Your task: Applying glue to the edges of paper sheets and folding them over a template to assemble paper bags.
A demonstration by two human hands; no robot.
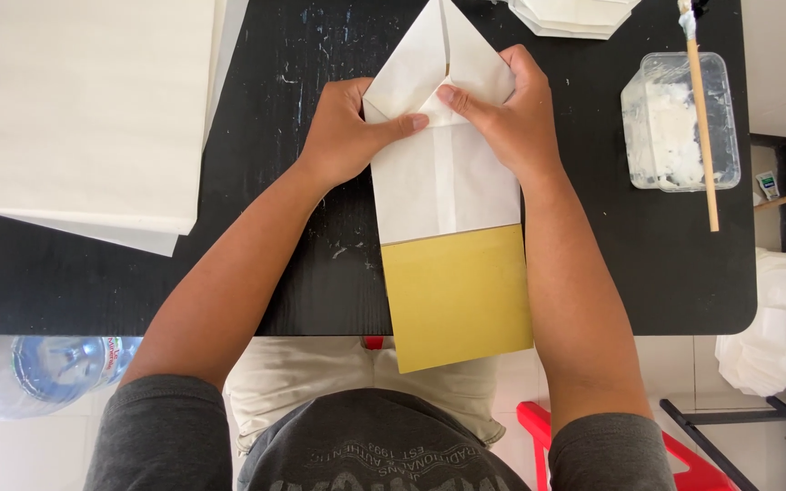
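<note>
A folded white paper piece (448,177) lies on the black table (320,273), its far end shaped into a point. A yellow card (458,295) sticks out from under its near edge and overhangs the table's front. My left hand (347,132) presses on the paper's left flap, fingers laid across the fold. My right hand (507,114) pinches the right flap, thumb meeting the left fingers at the middle crease.
A stack of large white sheets (93,109) covers the table's left. A clear plastic tub of white paste (680,123) with a wooden-handled brush (702,118) sits at right. Folded white pieces (575,14) lie at the far edge. A water bottle (38,368) lies on the floor.
</note>
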